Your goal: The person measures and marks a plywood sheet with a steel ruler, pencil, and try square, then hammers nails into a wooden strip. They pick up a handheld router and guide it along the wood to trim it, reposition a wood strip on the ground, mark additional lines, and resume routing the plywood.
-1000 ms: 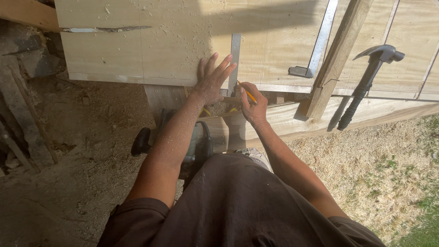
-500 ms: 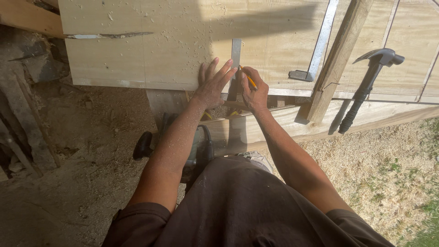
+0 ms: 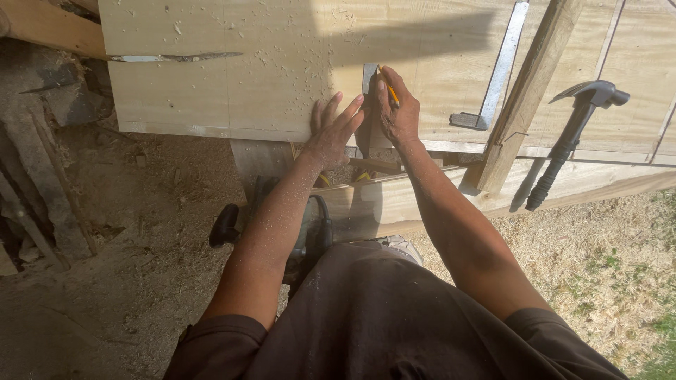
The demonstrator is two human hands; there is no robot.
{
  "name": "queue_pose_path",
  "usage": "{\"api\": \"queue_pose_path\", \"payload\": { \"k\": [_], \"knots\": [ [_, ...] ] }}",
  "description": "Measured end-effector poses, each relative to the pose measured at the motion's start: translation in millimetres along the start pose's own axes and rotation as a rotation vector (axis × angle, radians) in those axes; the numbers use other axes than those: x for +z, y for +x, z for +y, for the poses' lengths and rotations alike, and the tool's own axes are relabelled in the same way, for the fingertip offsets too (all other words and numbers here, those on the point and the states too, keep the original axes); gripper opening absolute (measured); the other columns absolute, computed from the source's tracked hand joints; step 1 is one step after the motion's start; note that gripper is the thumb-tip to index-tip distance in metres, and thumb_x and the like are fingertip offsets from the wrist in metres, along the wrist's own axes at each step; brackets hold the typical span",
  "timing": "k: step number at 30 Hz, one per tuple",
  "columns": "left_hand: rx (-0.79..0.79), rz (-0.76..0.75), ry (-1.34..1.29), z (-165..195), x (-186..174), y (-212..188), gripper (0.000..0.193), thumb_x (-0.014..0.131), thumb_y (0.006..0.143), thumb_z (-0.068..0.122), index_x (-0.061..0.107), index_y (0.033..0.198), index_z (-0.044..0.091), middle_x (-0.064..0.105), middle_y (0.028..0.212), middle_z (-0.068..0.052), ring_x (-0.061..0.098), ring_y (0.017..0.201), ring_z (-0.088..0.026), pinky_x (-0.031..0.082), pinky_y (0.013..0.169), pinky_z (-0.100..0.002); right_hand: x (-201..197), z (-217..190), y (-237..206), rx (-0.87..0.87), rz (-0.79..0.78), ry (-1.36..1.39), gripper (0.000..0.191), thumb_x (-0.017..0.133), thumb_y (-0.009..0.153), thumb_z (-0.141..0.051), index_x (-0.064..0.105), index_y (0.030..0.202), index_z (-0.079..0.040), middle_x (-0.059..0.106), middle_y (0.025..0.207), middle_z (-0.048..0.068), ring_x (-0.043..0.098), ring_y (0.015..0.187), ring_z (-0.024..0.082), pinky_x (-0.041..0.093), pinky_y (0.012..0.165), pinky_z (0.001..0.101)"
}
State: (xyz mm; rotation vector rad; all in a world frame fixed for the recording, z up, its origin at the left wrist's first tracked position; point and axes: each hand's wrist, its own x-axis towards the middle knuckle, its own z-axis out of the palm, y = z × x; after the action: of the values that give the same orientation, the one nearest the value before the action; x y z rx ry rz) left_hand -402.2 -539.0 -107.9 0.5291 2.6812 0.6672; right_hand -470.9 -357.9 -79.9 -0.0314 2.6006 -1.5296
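A pale plywood sheet (image 3: 232,70) dusted with sawdust lies across the top of the view. My left hand (image 3: 332,134) rests flat on its near edge, fingers spread, pressing against a small metal square (image 3: 367,105). Just to its right, my right hand (image 3: 398,112) grips a yellow pencil (image 3: 389,88) whose tip meets the plywood beside the square's blade.
A second metal square (image 3: 496,77) lies on the sheet to the right, beside a slanted wooden batten (image 3: 524,98). A black hammer (image 3: 574,137) hangs off the boards at right. A circular saw (image 3: 296,232) sits on the dirt below my arms. Scrap timber (image 3: 35,197) lies at left.
Both hands have shifted farther onto the plywood, and the pencil has travelled up along the square's blade. The view has drifted slightly.
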Motion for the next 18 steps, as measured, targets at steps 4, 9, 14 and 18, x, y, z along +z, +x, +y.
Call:
{"api": "queue_pose_path", "payload": {
  "k": [4,9,14,18],
  "knots": [
    [0.001,0.008,0.030,-2,6,1,0.122,0.096,0.054,0.014,0.029,0.156,0.023,0.010,0.169,0.005,0.001,0.156,-0.034,0.000,0.125,-0.067,-1,-3,3,0.056,-0.036,-0.043,0.040,0.053,0.109,-0.029,0.055,0.144,-0.009,0.065,0.139,0.016,0.061,0.130,0.031,0.051,0.107,0.0409],
    [0.008,0.032,0.056,-2,5,0,0.121,0.095,0.056,0.013,0.029,0.157,0.024,0.010,0.170,0.005,0.003,0.157,-0.035,0.001,0.125,-0.066,-3,-6,3,-0.004,-0.033,-0.076,0.039,0.053,0.108,-0.029,0.058,0.141,-0.009,0.068,0.135,0.017,0.066,0.127,0.031,0.053,0.106,0.0400],
    [-0.014,0.012,0.010,3,-3,0,0.130,0.098,0.051,0.016,0.025,0.159,0.029,0.012,0.168,0.006,0.003,0.156,-0.034,0.002,0.125,-0.066,-8,-12,-19,0.018,-0.046,-0.106,0.037,0.055,0.107,-0.029,0.060,0.138,-0.009,0.071,0.128,0.017,0.069,0.120,0.033,0.054,0.101,0.0404],
    [-0.013,0.019,0.013,4,-7,-1,0.134,0.099,0.049,0.018,0.024,0.160,0.030,0.013,0.169,0.005,0.004,0.156,-0.035,0.003,0.124,-0.067,-11,-16,-58,0.028,-0.080,-0.155,0.036,0.056,0.106,-0.028,0.061,0.138,-0.011,0.070,0.128,0.018,0.068,0.119,0.037,0.054,0.097,0.0421]
  ]
}}
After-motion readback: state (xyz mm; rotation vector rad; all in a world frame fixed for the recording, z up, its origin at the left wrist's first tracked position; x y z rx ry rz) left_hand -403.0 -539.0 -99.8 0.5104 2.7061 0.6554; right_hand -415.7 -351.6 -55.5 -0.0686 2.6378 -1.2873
